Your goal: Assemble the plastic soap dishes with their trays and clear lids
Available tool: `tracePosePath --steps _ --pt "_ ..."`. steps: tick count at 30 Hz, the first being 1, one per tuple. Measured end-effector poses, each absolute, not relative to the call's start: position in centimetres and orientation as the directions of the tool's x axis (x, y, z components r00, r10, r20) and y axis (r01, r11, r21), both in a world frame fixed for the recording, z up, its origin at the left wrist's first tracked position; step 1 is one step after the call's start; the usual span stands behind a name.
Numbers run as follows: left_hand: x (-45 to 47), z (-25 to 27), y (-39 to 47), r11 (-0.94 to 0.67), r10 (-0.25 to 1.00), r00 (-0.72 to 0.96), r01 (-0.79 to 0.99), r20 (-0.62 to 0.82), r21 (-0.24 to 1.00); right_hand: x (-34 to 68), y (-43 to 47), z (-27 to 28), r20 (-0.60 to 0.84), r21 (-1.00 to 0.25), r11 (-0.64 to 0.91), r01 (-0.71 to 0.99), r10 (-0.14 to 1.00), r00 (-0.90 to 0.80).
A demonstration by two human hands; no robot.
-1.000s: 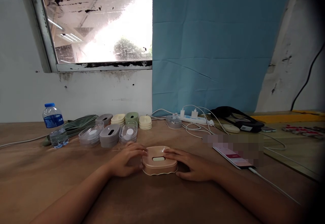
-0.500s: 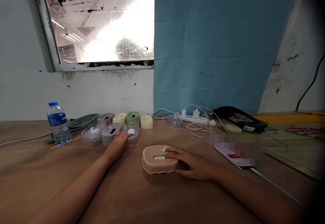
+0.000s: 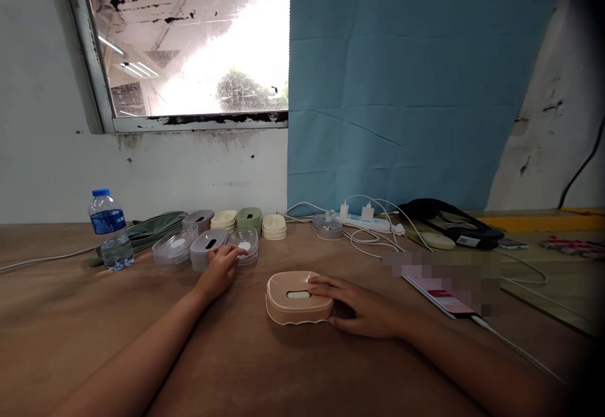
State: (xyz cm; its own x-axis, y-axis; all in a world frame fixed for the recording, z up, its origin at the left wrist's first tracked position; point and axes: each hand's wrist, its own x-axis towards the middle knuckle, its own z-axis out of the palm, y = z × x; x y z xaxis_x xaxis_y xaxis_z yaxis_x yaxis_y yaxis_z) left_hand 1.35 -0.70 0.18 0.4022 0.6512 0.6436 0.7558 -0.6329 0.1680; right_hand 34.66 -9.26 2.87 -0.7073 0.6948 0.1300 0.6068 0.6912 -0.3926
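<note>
A peach plastic box (image 3: 278, 303) with a pale oval slot in its lid and a wavy cream lower rim sits on the table in front of me. My right hand (image 3: 352, 303) holds its right end, fingers over the lid and thumb low against the side. Farther back, my left hand (image 3: 221, 273) is beside a grey slotted box (image 3: 201, 253), its fingers stretched toward a stack of clear plastic trays (image 3: 249, 254). No object shows in the left hand; whether its fingertips touch the trays is unclear.
Another clear stack (image 3: 172, 250), cream stacks (image 3: 274, 227) and a green box (image 3: 249, 217) stand behind. A water bottle (image 3: 111, 231) is at left. On the right lie a power strip (image 3: 366, 222) with cables, a phone (image 3: 439, 294) on a cord and a black bag (image 3: 454, 225).
My left hand has drawn back slightly and its fingers look more raised above the clear trays. My right hand stays on the peach box. The view has shifted a little.
</note>
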Motion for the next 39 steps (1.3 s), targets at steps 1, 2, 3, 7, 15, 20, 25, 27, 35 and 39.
tracePosePath --steps 1,2,3,7,15,20,25,27,35,39 --pt "1.3 0.2 -0.7 -0.636 0.642 0.4 0.754 0.654 0.163 34.7 -9.3 2.8 0.131 -0.393 0.693 0.605 0.693 -0.709" --pt "1.3 0.2 -0.8 -0.637 0.636 0.397 0.755 0.662 0.159 34.7 -9.3 2.8 0.132 -0.394 0.694 0.602 0.691 -0.711" --pt "1.3 0.2 -0.8 -0.635 0.631 0.392 0.757 0.669 0.155 34.7 -9.2 2.8 0.135 -0.397 0.696 0.599 0.689 -0.712" --pt "1.3 0.6 -1.3 -0.632 0.593 0.363 0.763 0.719 0.136 34.8 -9.1 2.6 0.157 -0.415 0.702 0.579 0.682 -0.714" --pt "2.4 2.0 -2.8 -0.781 0.434 0.182 0.565 0.883 0.267 34.6 -9.4 2.7 0.188 -0.375 0.713 0.592 0.684 -0.704" --pt "4.6 3.1 -4.5 -0.688 0.712 0.122 -0.076 0.692 0.722 34.4 -9.4 2.4 0.373 -0.258 0.717 0.647 0.692 -0.618" --pt "5.9 3.3 -5.9 -0.349 0.823 0.326 -0.356 0.465 0.867 34.3 -9.5 2.1 0.606 -0.142 0.767 0.626 0.568 -0.557" --pt "6.2 3.3 -6.3 -0.219 0.812 0.436 -0.388 0.388 0.895 34.1 -9.6 2.1 0.643 -0.079 0.806 0.586 0.491 -0.588" --pt "7.3 3.0 -7.5 -0.02 0.782 0.557 -0.424 0.279 0.905 33.8 -9.7 2.0 0.689 -0.069 0.79 0.61 0.48 -0.543" --pt "7.5 2.5 -7.3 0.005 0.755 0.591 -0.441 0.286 0.897 33.8 -9.7 2.2 0.661 -0.088 0.81 0.58 0.483 -0.574"
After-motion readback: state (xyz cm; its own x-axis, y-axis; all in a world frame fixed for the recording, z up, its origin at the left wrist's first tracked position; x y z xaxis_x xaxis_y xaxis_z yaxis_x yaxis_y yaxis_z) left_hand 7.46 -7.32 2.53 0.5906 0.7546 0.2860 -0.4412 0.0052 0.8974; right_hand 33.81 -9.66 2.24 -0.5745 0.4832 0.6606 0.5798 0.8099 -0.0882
